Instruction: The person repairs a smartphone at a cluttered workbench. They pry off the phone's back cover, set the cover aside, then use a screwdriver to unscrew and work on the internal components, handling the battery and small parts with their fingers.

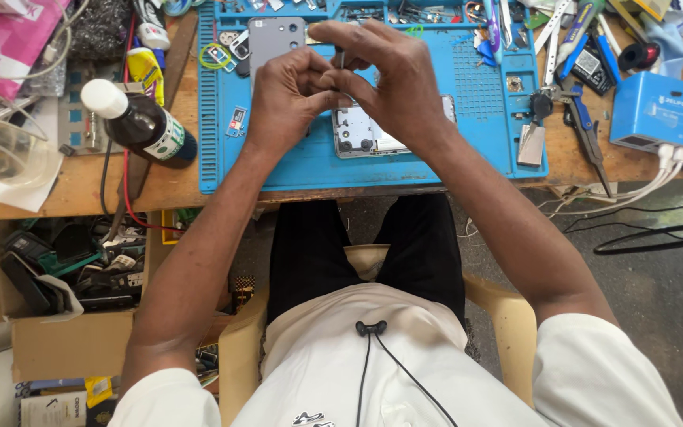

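Between both hands' fingers [340, 41]: small metal tool [340, 57].

Brown bottle [142, 124] with white cap lying on the wooden surface [175, 183], yellow tube [145, 69] beside it, blue box [656, 111] with white cables at right, pliers [586, 130] near it, cardboard box [65, 312] of parts below, pink packet [5, 39] top left

The hands cover most of the opened phone [357, 134] on the blue mat [476, 150]. The thin tool [340, 57] between the fingers [357, 35] is too small to identify. The top edge cuts off the small parts at the back of the counter [175, 186].
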